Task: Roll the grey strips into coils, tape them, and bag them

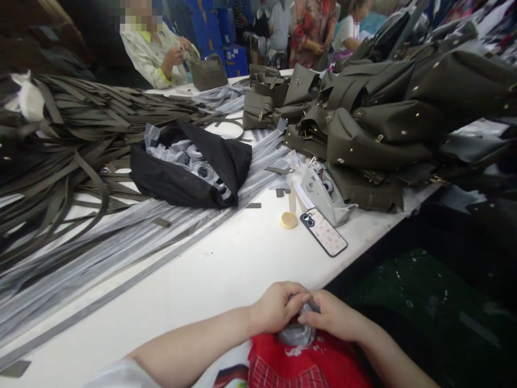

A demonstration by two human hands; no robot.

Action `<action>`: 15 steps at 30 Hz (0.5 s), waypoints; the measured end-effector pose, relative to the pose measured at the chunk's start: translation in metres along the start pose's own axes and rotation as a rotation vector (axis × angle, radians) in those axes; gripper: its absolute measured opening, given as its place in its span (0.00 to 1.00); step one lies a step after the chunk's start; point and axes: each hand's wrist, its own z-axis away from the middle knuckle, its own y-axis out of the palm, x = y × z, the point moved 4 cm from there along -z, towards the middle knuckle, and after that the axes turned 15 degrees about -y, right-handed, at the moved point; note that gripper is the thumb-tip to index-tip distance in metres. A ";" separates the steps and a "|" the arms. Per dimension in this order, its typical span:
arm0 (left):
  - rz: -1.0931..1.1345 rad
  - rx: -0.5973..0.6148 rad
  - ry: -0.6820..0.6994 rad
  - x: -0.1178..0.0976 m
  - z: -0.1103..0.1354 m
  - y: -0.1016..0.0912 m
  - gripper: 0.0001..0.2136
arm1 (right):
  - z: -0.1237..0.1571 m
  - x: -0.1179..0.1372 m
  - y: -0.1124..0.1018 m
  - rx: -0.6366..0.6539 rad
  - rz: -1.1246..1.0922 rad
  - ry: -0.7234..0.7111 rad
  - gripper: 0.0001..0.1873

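Hands are meeting at the counter's [226, 269] near edge: I'm pinching a grey tape roll [298, 330] with left hand [278, 307] and right hand [333, 315], both gripping it.

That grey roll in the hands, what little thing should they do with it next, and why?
Probably peel the loose end free. Both the left hand and the right hand pinch the top of the grey roll, fingertips meeting there, over the red cloth at the white table edge. No strip is pulled out yet, as far as can be seen.

Hands [301, 312] hide most of the grey roll [297, 333].
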 end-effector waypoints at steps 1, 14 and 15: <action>0.024 0.007 -0.017 0.006 0.000 0.001 0.19 | -0.001 0.001 -0.004 0.040 0.090 0.030 0.15; 0.140 0.007 -0.107 0.026 -0.019 -0.010 0.18 | -0.152 0.008 -0.163 -0.237 1.311 -0.031 0.17; 0.156 0.004 -0.106 0.027 -0.020 -0.011 0.18 | -0.160 0.006 -0.163 -0.187 1.352 -0.056 0.18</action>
